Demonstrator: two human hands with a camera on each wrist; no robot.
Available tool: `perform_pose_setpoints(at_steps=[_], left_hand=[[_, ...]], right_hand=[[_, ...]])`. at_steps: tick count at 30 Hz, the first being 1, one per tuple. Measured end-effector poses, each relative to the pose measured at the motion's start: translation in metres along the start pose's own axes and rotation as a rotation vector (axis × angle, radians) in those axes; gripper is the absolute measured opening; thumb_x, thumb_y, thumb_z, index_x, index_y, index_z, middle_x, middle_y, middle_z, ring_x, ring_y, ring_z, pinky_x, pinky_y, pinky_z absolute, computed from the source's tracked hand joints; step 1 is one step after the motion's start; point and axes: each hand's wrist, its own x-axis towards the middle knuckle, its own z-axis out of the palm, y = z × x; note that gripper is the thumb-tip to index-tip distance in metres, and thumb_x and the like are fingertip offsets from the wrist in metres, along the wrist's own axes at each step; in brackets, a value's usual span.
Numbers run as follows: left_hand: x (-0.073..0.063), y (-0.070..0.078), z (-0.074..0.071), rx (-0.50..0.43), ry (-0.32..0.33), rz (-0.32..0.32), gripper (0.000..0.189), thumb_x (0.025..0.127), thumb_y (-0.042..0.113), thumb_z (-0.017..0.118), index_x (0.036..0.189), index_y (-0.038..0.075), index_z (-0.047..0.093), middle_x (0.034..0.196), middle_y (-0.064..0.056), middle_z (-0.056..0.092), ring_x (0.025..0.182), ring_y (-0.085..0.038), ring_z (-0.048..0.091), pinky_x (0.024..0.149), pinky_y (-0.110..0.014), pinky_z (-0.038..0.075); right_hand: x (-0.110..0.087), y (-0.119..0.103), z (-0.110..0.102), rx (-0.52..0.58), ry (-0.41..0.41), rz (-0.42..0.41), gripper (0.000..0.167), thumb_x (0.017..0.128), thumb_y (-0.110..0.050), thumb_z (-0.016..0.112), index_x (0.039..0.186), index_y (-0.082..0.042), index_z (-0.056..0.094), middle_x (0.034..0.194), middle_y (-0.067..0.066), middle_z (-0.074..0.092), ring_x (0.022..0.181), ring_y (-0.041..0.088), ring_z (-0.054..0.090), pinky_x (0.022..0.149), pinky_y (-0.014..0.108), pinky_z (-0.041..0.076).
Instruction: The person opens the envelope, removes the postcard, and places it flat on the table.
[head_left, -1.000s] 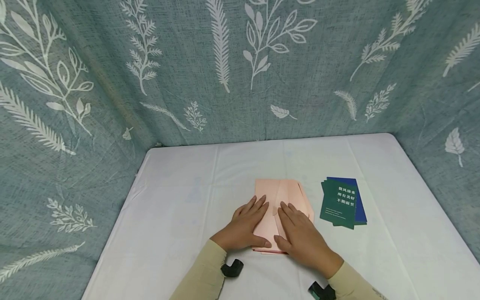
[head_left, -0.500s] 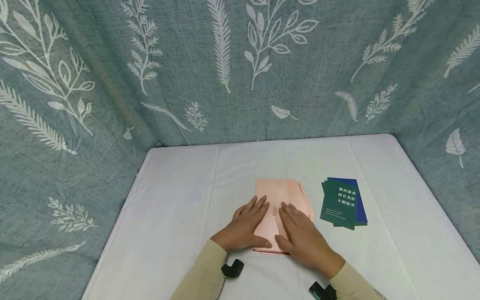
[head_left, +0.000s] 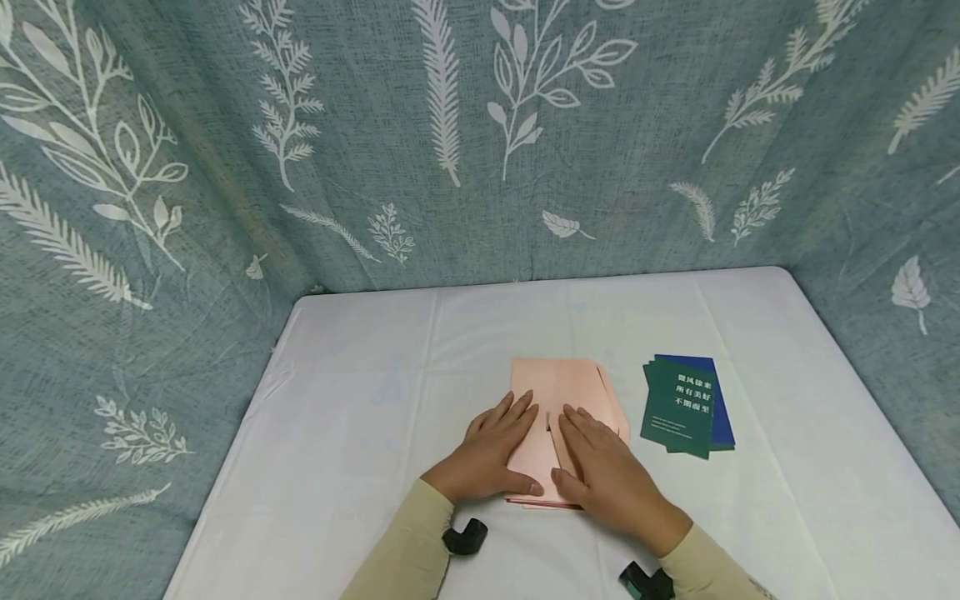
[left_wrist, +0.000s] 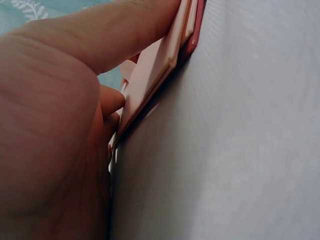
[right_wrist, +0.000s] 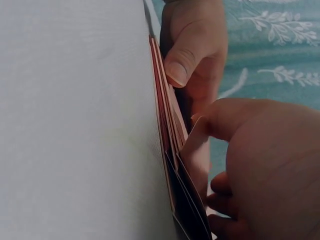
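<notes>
A small stack of pink envelopes [head_left: 558, 379] lies between my hands, with dark red edges among the lower layers [right_wrist: 155, 75]. My left hand [head_left: 491, 446] rests on the left half of the top envelope, fingers straight, thumb across its near edge. On the right half lies my right hand [head_left: 603, 471], fingers stretched along the flap. In the right wrist view its thumb touches the edge of the slightly raised flap [right_wrist: 197, 150], above dark gaps between the layers. A small dark slit shows in the envelope's middle, between both hands' fingertips.
Right of the envelopes lie overlapping cards: a green one [head_left: 678, 408] with white Chinese characters, and a blue one [head_left: 722, 408] partly beneath it. A white cloth [head_left: 360, 400] covers the table. Leaf-patterned teal curtains [head_left: 480, 225] hang at the back and sides.
A dark slit now shows mid-envelope where a pale tab showed before. My right thumb and hand have shifted very slightly right. My left hand and the cards stay put.
</notes>
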Motion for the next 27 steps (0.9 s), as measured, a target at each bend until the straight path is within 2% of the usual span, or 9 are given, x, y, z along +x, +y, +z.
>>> perform_pose_setpoints(at_steps=[7, 14, 22, 27], left_hand=[[-0.0001, 0.0, 0.0, -0.009, 0.0, 0.0, 0.117, 0.091, 0.056, 0.086, 0.175, 0.011, 0.019, 0.182, 0.001, 0.001, 0.165, -0.022, -0.01, 0.128, -0.055, 0.006], [0.0003, -0.0011, 0.0006, -0.006, 0.002, -0.001, 0.117, 0.09, 0.057, 0.085, 0.175, 0.011, 0.02, 0.182, 0.001, 0.002, 0.165, -0.022, -0.01, 0.128, -0.055, 0.006], [-0.0005, -0.0014, 0.0018, -0.011, 0.012, -0.001, 0.116, 0.09, 0.056, 0.087, 0.175, 0.011, 0.021, 0.182, 0.002, 0.002, 0.165, -0.022, -0.009, 0.128, -0.055, 0.007], [-0.0007, -0.0024, 0.0023, -0.006, 0.016, 0.004, 0.116, 0.09, 0.056, 0.086, 0.174, 0.011, 0.021, 0.182, 0.002, 0.003, 0.165, -0.021, -0.01, 0.128, -0.054, 0.007]], right_hand=[[-0.0005, 0.0016, -0.0017, 0.038, 0.052, -0.001, 0.074, 0.102, -0.03, 0.069, 0.16, 0.009, 0.046, 0.17, 0.018, 0.04, 0.156, 0.039, 0.037, 0.12, 0.061, 0.035], [-0.0004, 0.0039, -0.002, 0.032, 0.081, -0.017, 0.074, 0.103, -0.03, 0.07, 0.161, 0.008, 0.045, 0.169, 0.018, 0.042, 0.154, 0.038, 0.04, 0.119, 0.059, 0.037], [-0.0007, 0.0061, -0.0059, 0.077, 0.088, 0.005, 0.076, 0.105, -0.03, 0.071, 0.165, 0.005, 0.04, 0.169, 0.018, 0.042, 0.154, 0.038, 0.04, 0.119, 0.059, 0.036], [0.0, 0.0081, -0.0052, 0.065, 0.1, 0.001, 0.076, 0.105, -0.029, 0.072, 0.164, 0.005, 0.04, 0.167, 0.019, 0.044, 0.153, 0.039, 0.042, 0.119, 0.058, 0.037]])
